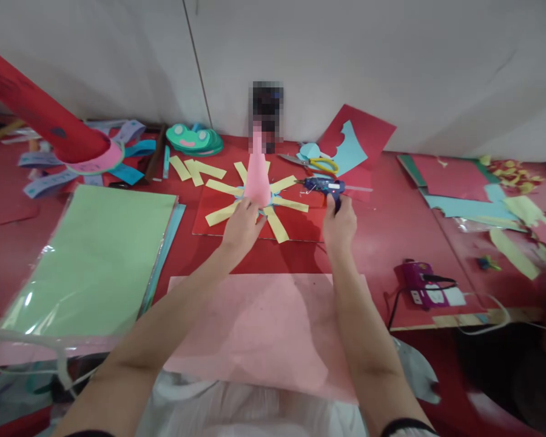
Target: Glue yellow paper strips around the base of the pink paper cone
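Note:
My left hand (242, 228) grips the lower edge of a pink paper cone (257, 181), its fingers closed at the base. Around the cone, pale yellow paper strips (279, 224) spread outward like rays, with bits of light blue paper at their inner ends. Strips and cone rest on a red sheet (300, 226). In my right hand (341, 223) is a dark blue glue gun (324, 186), its nozzle pointing left toward the tip of one yellow strip. Whether the nozzle touches the strip, I cannot tell.
Yellow-handled scissors (324, 164) lie behind the glue gun near red and light blue paper. Green frog-face cutouts (193, 140) and loose yellow strips are at back left. A green paper pack (97, 255) lies left; a purple power adapter (422, 285) with cables sits right.

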